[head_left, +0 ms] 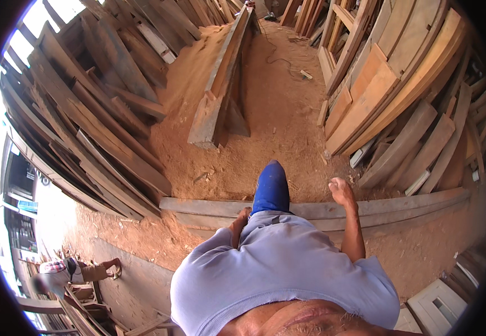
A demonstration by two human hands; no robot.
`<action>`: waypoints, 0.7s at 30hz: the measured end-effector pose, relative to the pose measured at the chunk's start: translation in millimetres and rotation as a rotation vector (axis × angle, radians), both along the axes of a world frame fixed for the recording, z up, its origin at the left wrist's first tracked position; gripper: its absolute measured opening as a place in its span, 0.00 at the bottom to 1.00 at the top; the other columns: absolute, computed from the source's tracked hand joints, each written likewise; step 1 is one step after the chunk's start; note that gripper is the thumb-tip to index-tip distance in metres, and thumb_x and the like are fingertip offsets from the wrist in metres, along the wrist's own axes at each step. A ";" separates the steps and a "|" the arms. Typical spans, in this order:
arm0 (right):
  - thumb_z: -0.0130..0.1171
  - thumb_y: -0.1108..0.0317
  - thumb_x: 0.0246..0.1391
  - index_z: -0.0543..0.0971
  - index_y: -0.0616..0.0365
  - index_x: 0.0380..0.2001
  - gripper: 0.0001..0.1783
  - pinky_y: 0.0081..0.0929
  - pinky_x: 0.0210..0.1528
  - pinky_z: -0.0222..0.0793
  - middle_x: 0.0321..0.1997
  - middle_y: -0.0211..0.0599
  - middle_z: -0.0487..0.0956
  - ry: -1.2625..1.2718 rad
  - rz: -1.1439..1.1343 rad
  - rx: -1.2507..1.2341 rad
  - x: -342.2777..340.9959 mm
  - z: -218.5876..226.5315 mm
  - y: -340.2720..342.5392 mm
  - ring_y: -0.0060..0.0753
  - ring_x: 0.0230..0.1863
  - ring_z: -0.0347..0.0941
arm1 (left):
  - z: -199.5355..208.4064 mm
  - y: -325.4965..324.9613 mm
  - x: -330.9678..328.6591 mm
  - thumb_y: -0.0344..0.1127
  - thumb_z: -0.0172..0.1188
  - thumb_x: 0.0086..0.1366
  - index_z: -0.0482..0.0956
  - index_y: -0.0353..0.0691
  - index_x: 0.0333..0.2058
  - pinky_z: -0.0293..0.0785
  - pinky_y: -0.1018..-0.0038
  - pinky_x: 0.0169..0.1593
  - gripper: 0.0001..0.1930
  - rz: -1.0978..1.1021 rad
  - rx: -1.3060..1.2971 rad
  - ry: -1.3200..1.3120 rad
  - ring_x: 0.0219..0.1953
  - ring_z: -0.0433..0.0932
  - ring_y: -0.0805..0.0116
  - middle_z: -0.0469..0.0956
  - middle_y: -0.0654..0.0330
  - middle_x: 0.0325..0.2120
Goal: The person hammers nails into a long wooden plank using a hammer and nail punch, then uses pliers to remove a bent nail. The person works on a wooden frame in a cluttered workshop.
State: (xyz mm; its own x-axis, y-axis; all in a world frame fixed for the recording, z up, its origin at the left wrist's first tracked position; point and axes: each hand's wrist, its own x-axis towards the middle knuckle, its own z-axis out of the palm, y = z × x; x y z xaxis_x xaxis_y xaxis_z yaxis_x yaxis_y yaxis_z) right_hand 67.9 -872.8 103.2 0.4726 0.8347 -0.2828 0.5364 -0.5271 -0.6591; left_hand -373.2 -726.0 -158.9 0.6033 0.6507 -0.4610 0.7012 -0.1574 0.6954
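Note:
My right hand (341, 191) hangs out to the right, above a long beam (377, 208) lying across the sawdust-covered floor. Its fingers are curled in, and nothing shows in them. Close against my left side is my left hand (243, 215), beside my blue-clad leg (272, 185); its fingers are mostly hidden and too small to make out. The leg reaches forward over the beam. Ahead, a long heavy timber (220, 101) runs away from me along the floor, touched by neither hand.
Stacked planks (97, 129) lean along the left side, and more boards (377, 95) stand at the right. A thin cord (279, 60) lies on the sawdust ahead. Another person (75, 271) is at the lower left. A pale panel (436, 305) sits at the lower right.

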 end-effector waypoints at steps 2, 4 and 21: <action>0.58 0.59 0.62 0.78 0.66 0.54 0.24 0.42 0.55 0.74 0.52 0.56 0.82 0.019 0.021 -0.012 1.2 2.5 13.8 0.52 0.54 0.79 | -4.9 12.5 11.5 0.39 0.54 0.64 0.83 0.40 0.41 0.78 0.61 0.42 0.14 0.017 0.010 -0.001 0.39 0.83 0.53 0.83 0.49 0.35; 0.58 0.59 0.62 0.77 0.67 0.54 0.24 0.41 0.55 0.74 0.52 0.56 0.82 -0.004 0.055 -0.067 4.4 -5.5 22.7 0.51 0.54 0.79 | -10.3 27.1 21.8 0.39 0.55 0.63 0.84 0.40 0.41 0.78 0.60 0.44 0.14 0.024 0.022 -0.016 0.40 0.83 0.51 0.83 0.48 0.35; 0.58 0.57 0.59 0.81 0.64 0.47 0.21 0.39 0.52 0.74 0.44 0.55 0.84 -0.007 0.066 -0.199 45.7 -102.7 274.2 0.50 0.48 0.81 | -93.2 281.9 83.7 0.46 0.57 0.61 0.83 0.38 0.33 0.75 0.62 0.28 0.16 -0.019 -0.220 0.075 0.27 0.81 0.60 0.81 0.54 0.25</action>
